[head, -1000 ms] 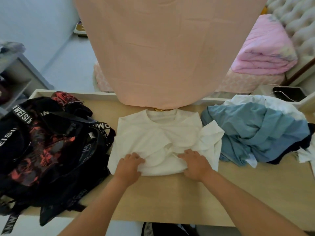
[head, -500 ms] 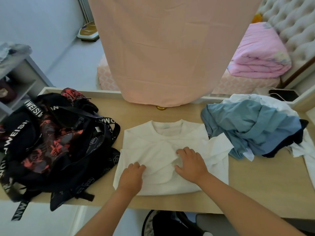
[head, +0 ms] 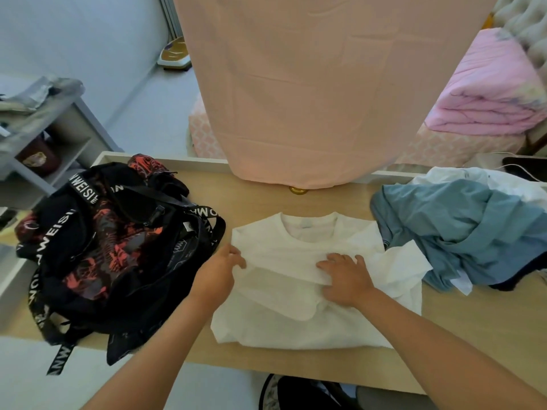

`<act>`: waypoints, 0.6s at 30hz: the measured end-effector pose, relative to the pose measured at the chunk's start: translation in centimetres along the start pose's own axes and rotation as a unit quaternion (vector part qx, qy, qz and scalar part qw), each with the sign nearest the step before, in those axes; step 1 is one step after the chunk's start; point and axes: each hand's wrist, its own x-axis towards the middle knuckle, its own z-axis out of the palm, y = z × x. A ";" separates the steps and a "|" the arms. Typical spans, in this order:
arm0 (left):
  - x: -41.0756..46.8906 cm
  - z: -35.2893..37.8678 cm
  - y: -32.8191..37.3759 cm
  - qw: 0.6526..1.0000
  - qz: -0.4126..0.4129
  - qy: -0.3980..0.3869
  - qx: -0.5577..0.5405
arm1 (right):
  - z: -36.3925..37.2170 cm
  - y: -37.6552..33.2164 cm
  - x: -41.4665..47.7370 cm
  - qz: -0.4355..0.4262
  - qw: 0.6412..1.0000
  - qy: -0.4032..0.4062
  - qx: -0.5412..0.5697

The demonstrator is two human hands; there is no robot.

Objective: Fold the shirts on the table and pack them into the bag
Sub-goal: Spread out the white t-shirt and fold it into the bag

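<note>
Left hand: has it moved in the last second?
Yes. The left hand went from the near hem of the shirt up to its left edge, closer to the bag.

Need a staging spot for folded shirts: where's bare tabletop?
Free: near-right corner of the light wooden table, right of the white cotton T-shirt, nearer than the crumpled blue shirt pile; far strip under the pink hanging cloth. Crowded: black-and-red backpack fills the left; left hand and right hand work the centre.

left hand [head: 217, 273] pinching white shirt [head: 296, 321], right hand [head: 344, 281] flat
</note>
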 end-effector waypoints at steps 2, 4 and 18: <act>2.3 -1.1 0.4 1.000 -0.002 -0.001 0.016 | -0.9 0.5 1.1 0.019 0.998 0.061 -0.018; 5.0 -2.0 0.7 0.999 -0.006 0.004 0.033 | -2.5 1.1 2.7 0.040 0.989 0.138 -0.020; 11.5 3.2 2.4 0.971 0.168 -0.135 0.101 | -2.2 3.4 6.2 -0.168 0.965 0.136 0.152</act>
